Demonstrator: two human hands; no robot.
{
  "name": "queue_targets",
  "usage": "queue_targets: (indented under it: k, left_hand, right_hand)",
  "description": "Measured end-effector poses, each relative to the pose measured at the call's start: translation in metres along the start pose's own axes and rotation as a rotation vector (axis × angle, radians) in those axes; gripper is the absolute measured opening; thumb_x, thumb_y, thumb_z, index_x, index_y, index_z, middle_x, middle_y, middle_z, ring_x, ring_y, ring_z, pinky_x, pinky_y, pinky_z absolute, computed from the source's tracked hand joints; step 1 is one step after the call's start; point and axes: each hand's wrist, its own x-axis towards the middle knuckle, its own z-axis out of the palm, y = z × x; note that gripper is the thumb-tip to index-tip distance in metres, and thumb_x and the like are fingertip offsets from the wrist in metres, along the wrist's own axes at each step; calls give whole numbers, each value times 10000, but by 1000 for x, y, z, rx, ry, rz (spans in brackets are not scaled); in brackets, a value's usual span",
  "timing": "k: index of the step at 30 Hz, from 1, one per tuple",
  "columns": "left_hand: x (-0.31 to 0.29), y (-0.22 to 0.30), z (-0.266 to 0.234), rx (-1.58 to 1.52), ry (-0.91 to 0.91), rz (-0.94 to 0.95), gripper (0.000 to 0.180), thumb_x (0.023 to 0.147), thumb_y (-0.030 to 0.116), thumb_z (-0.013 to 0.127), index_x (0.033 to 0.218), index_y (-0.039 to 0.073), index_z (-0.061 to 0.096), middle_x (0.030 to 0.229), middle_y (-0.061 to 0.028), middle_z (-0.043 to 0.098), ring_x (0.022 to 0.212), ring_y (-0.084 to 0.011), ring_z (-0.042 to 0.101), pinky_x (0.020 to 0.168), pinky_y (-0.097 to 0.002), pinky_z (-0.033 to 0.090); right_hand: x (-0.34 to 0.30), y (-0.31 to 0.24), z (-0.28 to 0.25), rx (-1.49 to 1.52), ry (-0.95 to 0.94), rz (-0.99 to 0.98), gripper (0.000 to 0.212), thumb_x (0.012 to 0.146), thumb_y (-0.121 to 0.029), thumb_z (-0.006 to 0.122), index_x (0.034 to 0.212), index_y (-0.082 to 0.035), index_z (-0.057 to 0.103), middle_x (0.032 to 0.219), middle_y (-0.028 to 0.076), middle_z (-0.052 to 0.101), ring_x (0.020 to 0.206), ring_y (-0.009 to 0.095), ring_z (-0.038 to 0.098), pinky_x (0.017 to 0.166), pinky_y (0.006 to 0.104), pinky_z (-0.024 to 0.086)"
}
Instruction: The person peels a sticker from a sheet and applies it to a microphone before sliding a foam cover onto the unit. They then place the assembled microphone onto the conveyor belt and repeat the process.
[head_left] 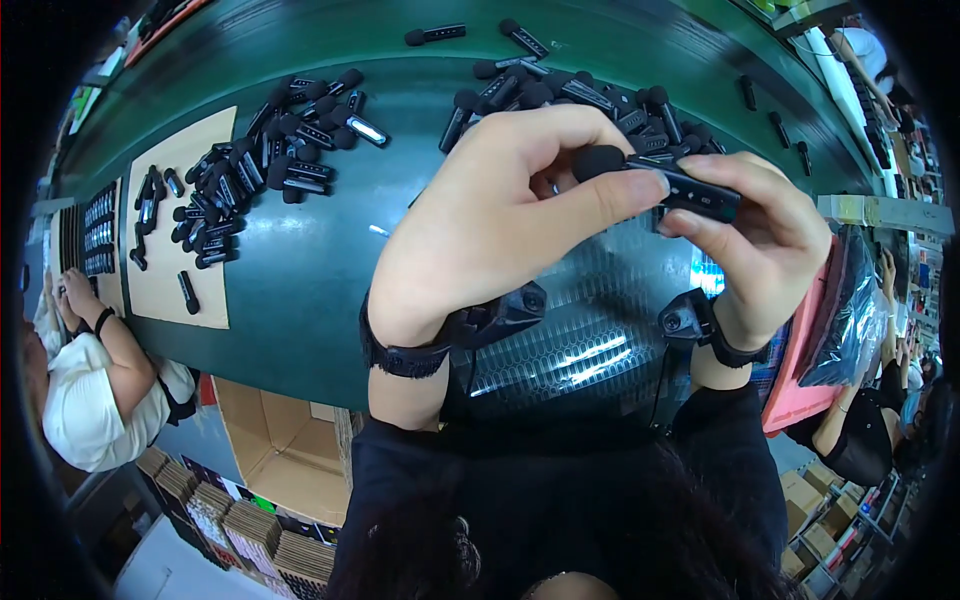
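Both of my hands are closed on one small black clip-on microphone (706, 197) with a round foam tip (600, 162), held above the table. My left hand (470, 220) has its thumb along the body near the foam end, its other fingers curling behind. Thumb and fingers of my right hand (770, 215) pinch the opposite end. Behind my hands lies a heap of similar black microphones (500, 92), partly hidden by my left hand. Under my wrists is a clear plastic tray (590, 355) with rows of ridges.
More microphones are piled at the left (300, 130), some on a cardboard sheet (210, 300). An open cardboard box (290, 470) stands below the table's near edge. At right is a pink tray (800, 395) with a dark plastic bag (850, 330). A co-worker (100, 410) sits at far left.
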Motion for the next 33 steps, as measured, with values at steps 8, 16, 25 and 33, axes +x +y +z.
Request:
queue_targets:
  k: [8, 16, 25, 33]
  left_hand:
    - [3, -8, 20, 263, 358, 254, 107, 755, 86, 602, 827, 11, 574, 657, 3, 536, 551, -44, 471, 488, -157, 361]
    - [17, -21, 22, 504, 525, 275, 95, 742, 74, 593, 802, 3, 573, 619, -24, 548, 517, -40, 488, 467, -177, 375]
    - [-14, -4, -19, 657, 813, 343, 147, 783, 117, 555, 860, -5, 588, 747, -81, 594, 651, -126, 555, 568, -226, 428]
    - [-106, 27, -49, 408, 994, 346, 161, 740, 66, 594, 889, 7, 605, 798, -62, 594, 722, -137, 547, 659, -221, 418]
  right_hand:
    - [0, -2, 13, 123, 67, 130, 241, 696, 35, 600, 937, 23, 587, 818, 73, 592, 683, 116, 579, 573, 205, 453]
    - [10, 4, 18, -262, 7, 7, 214, 759, 67, 487, 944, 4, 574, 802, 94, 577, 651, 121, 587, 590, 215, 465]
    - [105, 99, 28, -297, -186, 192, 189, 836, -71, 443, 927, -33, 604, 593, 54, 568, 562, 102, 565, 553, 212, 469]
    - [162, 195, 28, -392, -613, 533, 241, 848, -163, 481, 1036, -31, 554, 756, 38, 586, 653, 91, 565, 598, 217, 472]
